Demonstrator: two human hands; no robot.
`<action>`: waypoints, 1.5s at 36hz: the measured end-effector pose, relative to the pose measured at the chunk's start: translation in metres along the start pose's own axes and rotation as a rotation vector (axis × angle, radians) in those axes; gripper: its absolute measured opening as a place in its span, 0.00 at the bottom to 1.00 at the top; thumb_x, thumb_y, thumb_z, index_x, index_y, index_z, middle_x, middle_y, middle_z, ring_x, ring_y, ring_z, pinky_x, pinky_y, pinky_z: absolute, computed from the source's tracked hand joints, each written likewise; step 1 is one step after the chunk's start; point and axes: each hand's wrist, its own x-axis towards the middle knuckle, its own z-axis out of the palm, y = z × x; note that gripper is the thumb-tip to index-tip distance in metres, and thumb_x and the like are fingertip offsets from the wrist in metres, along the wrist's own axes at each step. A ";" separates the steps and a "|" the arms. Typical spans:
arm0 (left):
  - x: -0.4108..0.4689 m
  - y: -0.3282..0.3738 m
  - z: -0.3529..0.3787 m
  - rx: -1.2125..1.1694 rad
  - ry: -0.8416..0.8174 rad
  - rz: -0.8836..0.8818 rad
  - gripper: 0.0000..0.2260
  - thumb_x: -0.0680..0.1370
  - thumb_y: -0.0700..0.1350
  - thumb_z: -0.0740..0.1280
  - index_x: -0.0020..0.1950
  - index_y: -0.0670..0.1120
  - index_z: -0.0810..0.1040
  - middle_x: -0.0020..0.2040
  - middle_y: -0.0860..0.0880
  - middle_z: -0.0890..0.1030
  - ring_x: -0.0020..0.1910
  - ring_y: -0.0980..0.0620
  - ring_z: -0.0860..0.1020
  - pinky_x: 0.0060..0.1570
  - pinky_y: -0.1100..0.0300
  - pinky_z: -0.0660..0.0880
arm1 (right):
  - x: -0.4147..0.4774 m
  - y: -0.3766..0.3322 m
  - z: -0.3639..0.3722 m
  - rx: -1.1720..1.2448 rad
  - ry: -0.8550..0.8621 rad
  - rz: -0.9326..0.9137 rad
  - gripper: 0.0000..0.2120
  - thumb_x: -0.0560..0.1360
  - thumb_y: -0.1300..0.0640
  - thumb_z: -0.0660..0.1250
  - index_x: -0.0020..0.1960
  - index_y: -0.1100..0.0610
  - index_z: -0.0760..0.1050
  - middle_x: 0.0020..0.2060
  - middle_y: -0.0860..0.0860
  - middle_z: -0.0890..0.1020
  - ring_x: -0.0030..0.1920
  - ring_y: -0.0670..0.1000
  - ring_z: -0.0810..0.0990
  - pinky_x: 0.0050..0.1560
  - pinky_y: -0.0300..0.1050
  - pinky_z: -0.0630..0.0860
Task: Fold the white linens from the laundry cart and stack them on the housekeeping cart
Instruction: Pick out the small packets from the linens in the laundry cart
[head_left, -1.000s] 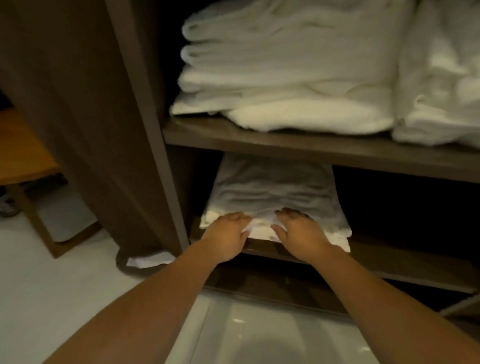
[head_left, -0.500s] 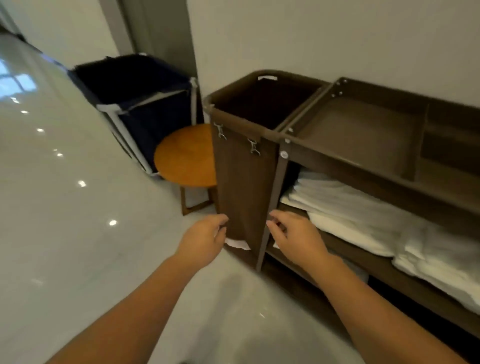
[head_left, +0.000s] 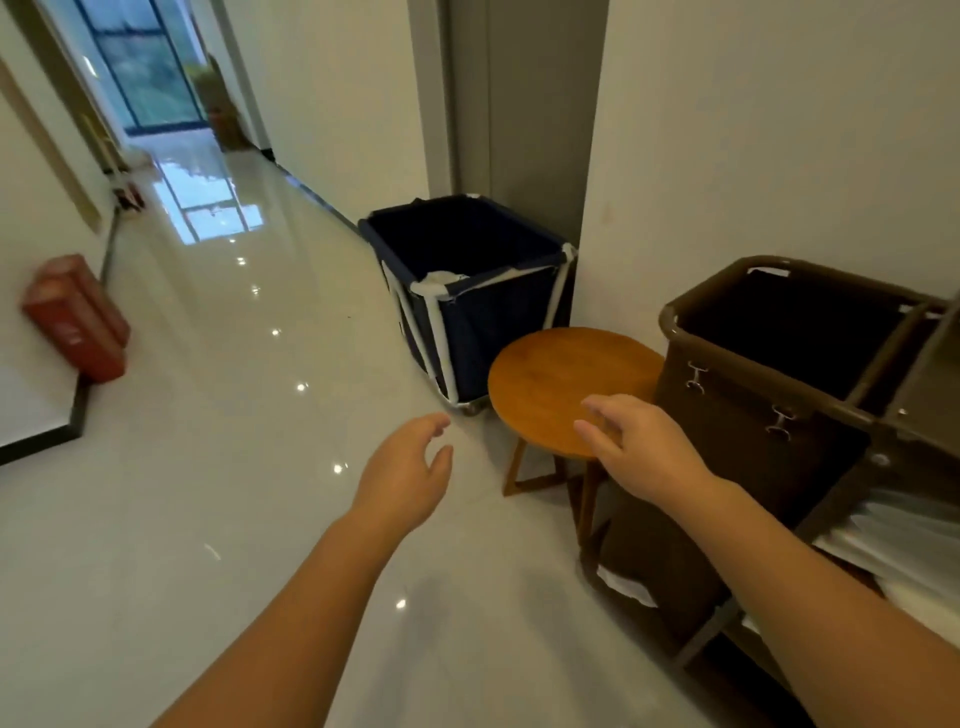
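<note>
Both are empty and slack-fingered: the left grip (head_left: 410, 467) hangs over the bare floor, and the right grip (head_left: 644, 447) hovers over the near edge of the stool (head_left: 556, 379); whether it brushes the wood I cannot tell. To the right, the brown cart (head_left: 748, 447) already holds folded linens (head_left: 904, 545) on its shelf, so this step looks like going back for the next piece. That piece, a white linen (head_left: 441, 278), shows only as a scrap low inside the blue cart (head_left: 483, 312), just beyond the stool and against the wall.

To do it well, step around the stool rather than leaning across it, since the blue cart is deep and the cloth sits near the bottom. Reach in with both grips, find an edge or two corners rather than a bunched middle, and lift straight up so the cloth clears the white-taped rim without snagging. Keep it off the glossy floor on the way back, and shake it flat before the first fold
</note>
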 end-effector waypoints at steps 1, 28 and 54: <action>0.005 -0.010 -0.007 0.003 0.009 -0.005 0.17 0.80 0.46 0.63 0.69 0.49 0.72 0.63 0.51 0.76 0.60 0.54 0.74 0.58 0.64 0.67 | 0.008 -0.009 0.006 0.002 -0.011 -0.007 0.23 0.80 0.46 0.60 0.72 0.53 0.68 0.67 0.49 0.73 0.66 0.49 0.72 0.65 0.49 0.71; 0.355 -0.149 -0.018 0.040 0.061 -0.154 0.17 0.80 0.45 0.63 0.69 0.50 0.71 0.62 0.54 0.75 0.60 0.55 0.74 0.59 0.64 0.67 | 0.425 -0.023 0.118 0.027 -0.133 -0.065 0.21 0.80 0.47 0.60 0.71 0.50 0.68 0.66 0.47 0.73 0.64 0.48 0.72 0.62 0.43 0.72; 0.755 -0.371 -0.041 0.023 -0.104 -0.027 0.16 0.80 0.42 0.64 0.67 0.48 0.73 0.62 0.51 0.77 0.59 0.53 0.75 0.61 0.63 0.68 | 0.814 -0.055 0.252 -0.034 -0.112 0.125 0.20 0.80 0.48 0.61 0.68 0.55 0.72 0.65 0.52 0.75 0.63 0.50 0.73 0.62 0.41 0.67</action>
